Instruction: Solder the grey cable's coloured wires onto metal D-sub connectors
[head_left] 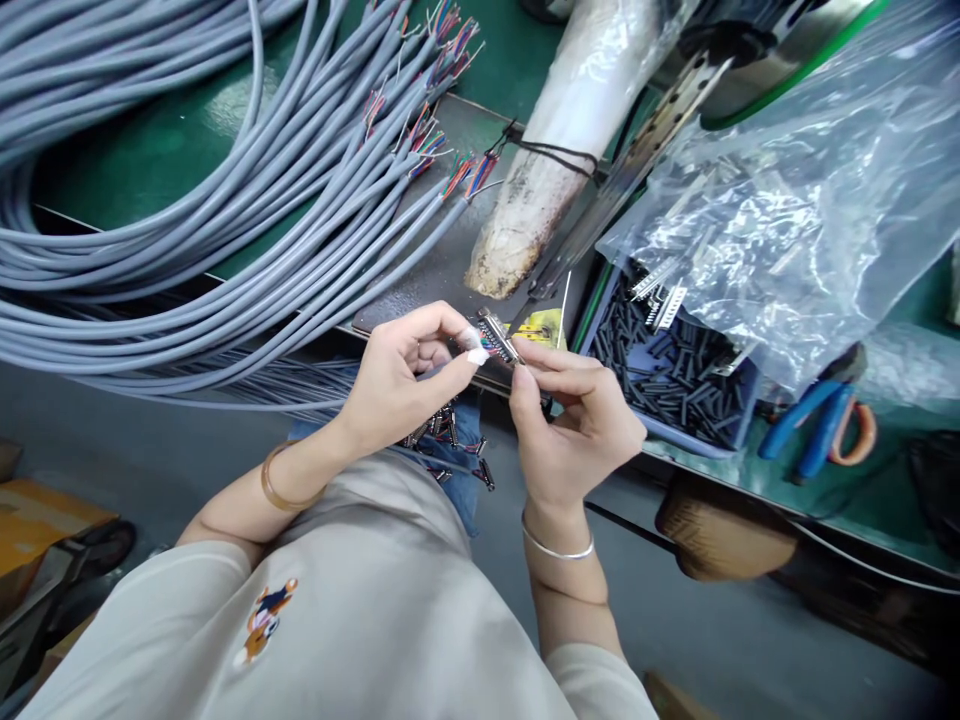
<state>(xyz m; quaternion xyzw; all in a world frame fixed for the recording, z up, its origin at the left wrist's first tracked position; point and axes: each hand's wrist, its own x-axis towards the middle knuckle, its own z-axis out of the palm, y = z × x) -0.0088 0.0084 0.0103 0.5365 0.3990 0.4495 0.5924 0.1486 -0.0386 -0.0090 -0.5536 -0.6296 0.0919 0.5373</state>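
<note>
A metal multi-pin connector (498,336) is pinched between the thumb and fingers of my right hand (574,410). My left hand (412,375) is closed at thumb and forefinger on thin coloured wires (486,344) at the connector's pin side. Something white covers the tip of a left finger. Just above the connector, the dark thin end of a rod-like tool (544,275), which looks like a soldering iron, points down towards it. A yellow piece (541,327) lies behind my right fingers. Below my hands, several wired connectors (450,430) hang near my lap.
Grey cables (300,230) with stripped coloured ends fill the bench's left side. A white wrapped roll (559,140) lies at the back. On the right are a blue tray (731,448) of short black tubes, a clear bag (780,230) of connectors, and blue-handled pliers (817,425).
</note>
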